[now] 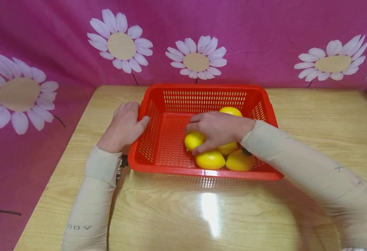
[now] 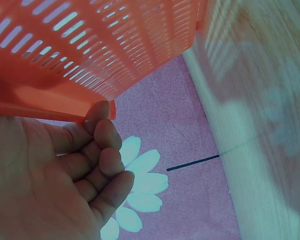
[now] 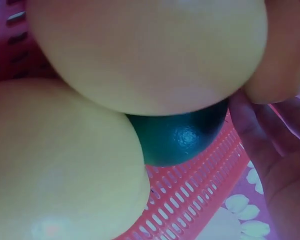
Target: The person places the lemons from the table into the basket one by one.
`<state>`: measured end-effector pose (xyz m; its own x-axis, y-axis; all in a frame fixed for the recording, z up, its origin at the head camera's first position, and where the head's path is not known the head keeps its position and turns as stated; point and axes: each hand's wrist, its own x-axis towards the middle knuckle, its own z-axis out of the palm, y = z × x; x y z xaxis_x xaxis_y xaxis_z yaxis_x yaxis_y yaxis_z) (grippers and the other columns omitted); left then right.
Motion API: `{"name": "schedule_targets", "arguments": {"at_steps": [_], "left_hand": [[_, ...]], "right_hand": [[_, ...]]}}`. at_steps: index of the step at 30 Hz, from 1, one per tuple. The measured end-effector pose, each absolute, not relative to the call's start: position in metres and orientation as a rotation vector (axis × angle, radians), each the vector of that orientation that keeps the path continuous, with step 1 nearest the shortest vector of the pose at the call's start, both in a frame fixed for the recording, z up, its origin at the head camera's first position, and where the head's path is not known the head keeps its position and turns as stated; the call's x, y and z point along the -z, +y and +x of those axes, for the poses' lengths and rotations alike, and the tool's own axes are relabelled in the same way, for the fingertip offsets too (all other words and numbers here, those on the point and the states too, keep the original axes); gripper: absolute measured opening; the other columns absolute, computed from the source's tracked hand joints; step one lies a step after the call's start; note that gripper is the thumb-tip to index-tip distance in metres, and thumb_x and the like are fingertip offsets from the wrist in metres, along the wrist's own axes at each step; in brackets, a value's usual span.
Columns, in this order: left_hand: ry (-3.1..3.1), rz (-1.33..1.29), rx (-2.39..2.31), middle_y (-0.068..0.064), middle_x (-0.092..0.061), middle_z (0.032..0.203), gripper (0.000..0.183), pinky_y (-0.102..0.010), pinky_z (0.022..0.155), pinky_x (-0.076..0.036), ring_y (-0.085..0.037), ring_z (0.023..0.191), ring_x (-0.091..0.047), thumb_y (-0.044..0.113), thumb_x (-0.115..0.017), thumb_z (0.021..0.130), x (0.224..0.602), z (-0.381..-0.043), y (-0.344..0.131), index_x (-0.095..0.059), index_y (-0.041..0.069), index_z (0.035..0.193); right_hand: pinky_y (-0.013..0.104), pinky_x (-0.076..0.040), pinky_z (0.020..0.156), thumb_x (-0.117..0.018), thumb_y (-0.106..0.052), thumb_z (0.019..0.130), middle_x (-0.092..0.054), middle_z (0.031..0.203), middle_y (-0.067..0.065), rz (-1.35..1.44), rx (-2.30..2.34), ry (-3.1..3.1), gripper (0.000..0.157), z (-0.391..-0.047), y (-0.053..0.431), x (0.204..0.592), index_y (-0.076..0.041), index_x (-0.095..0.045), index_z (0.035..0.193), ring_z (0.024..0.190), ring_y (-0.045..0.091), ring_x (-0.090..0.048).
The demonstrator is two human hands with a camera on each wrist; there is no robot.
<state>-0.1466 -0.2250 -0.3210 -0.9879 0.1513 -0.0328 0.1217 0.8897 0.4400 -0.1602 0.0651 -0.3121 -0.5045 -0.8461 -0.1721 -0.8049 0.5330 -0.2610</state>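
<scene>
A red plastic basket [image 1: 205, 174] with slotted walls stands on the table and holds several yellow lemons, among them one at the front [image 1: 210, 160] and one at the back [image 1: 231, 111]. On its left rim, my left hand [image 1: 123, 125] grips with the thumb inside and the fingers outside. My right hand [image 1: 219, 128] reaches into the basket, fingers and thumb around a lemon [image 1: 194, 140] near the middle. Between large, close-up lemons [image 3: 55, 160] in the right wrist view, a dark green round fruit [image 3: 185, 137] shows; its kind is unclear. The right palm partly covers the lemons below.
The basket stands on a light wooden table [image 1: 170, 216] near its back edge. Behind and to the left hangs a magenta cloth [image 1: 249, 28] with white daisies. Dark wrist-camera parts [image 1: 124, 160] sit close to the basket's left wall.
</scene>
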Motion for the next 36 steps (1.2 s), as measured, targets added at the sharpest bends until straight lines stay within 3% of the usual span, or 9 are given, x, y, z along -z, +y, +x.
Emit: {"name": "schedule_targets", "arguments": {"at_steps": [14, 23, 36], "left_hand": [[3.023, 0.238, -0.684, -0.016, -0.055, 0.097, 0.032, -0.046, 0.091, -0.035, -0.033, 0.101, -0.047, 0.029, -0.048, 0.097, 0.3249, -0.1454, -0.2262, -0.056, 0.000, 0.107], [3.028, 0.242, -0.683, -0.016, -0.055, 0.097, 0.032, -0.045, 0.089, -0.035, -0.033, 0.099, -0.047, 0.028, -0.046, 0.097, 0.3230, -0.1457, -0.2261, -0.056, 0.000, 0.107], [3.023, 0.243, -0.691, -0.016, -0.056, 0.097, 0.031, -0.044, 0.088, -0.035, -0.032, 0.099, -0.046, 0.028, -0.047, 0.097, 0.3245, -0.1467, -0.2254, -0.056, 0.000, 0.108]], "right_hand": [[0.038, -0.058, 0.097, -0.072, -0.054, 0.088, -0.068, 0.127, 0.005, -1.417, 0.184, 2.481, 0.058, -0.1612, 0.0641, 0.3159, -0.016, -0.066, 0.133, 0.103, 0.019, -0.067], [0.039, -0.057, 0.101, -0.072, -0.045, 0.093, -0.069, 0.128, 0.007, -1.464, 0.177, 2.455, 0.049, -0.1633, 0.0651, 0.3159, -0.012, -0.067, 0.130, 0.108, 0.020, -0.069], [0.038, -0.058, 0.100, -0.073, -0.047, 0.093, -0.069, 0.127, 0.005, -1.413, 0.195, 2.451, 0.050, -0.1630, 0.0662, 0.3143, -0.015, -0.067, 0.131, 0.106, 0.019, -0.068]]}}
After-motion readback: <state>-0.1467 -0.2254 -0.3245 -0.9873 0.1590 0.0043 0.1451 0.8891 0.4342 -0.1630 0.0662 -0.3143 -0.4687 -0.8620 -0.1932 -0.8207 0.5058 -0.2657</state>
